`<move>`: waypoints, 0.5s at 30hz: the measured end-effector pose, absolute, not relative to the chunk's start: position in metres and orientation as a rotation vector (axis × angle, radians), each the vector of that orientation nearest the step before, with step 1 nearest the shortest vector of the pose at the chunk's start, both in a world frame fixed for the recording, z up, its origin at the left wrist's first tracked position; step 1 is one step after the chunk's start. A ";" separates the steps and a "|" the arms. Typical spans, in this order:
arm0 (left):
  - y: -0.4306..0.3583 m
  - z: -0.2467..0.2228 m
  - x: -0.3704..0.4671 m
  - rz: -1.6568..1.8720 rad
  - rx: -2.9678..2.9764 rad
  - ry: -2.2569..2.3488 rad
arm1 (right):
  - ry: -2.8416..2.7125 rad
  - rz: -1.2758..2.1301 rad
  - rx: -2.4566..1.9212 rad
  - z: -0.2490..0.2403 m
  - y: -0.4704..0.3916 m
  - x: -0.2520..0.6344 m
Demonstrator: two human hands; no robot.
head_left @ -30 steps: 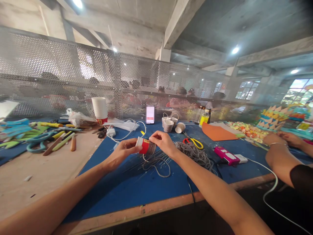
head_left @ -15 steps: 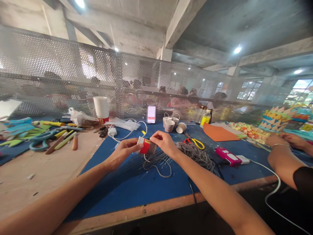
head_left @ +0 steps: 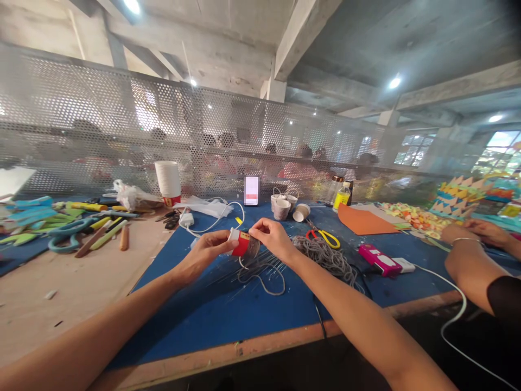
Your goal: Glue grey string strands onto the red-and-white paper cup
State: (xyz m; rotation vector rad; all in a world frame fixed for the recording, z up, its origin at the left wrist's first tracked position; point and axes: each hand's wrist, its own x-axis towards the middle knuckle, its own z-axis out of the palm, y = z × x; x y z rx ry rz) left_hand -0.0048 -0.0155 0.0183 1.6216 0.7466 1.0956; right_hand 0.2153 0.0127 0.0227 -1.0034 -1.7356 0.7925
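From where I stand, the red-and-white paper cup (head_left: 241, 244) is tipped sideways above the blue mat (head_left: 195, 320), long axis running hand to hand. L hand (head_left: 205, 251) is nearer the white end, thumb & fingers clamped on it. R hand (head_left: 272, 236) has its fingertips together at the gray-wrapped end (can't tell if cord's pinched btwn them). Loose gray cord (head_left: 273, 294) loops just below.

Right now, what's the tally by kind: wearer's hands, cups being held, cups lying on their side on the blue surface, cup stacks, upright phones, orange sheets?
Wearer's hands (left hand, right hand): 2
Held paper cup: 1
Cup on its side: 1
Paper-cup stack: 1
Upright phone: 1
Orange sheet: 1
Total: 7
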 end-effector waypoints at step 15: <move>-0.015 0.018 -0.006 1.065 1.654 0.722 | -1.700 0.869 -0.995 0.023 0.013 0.215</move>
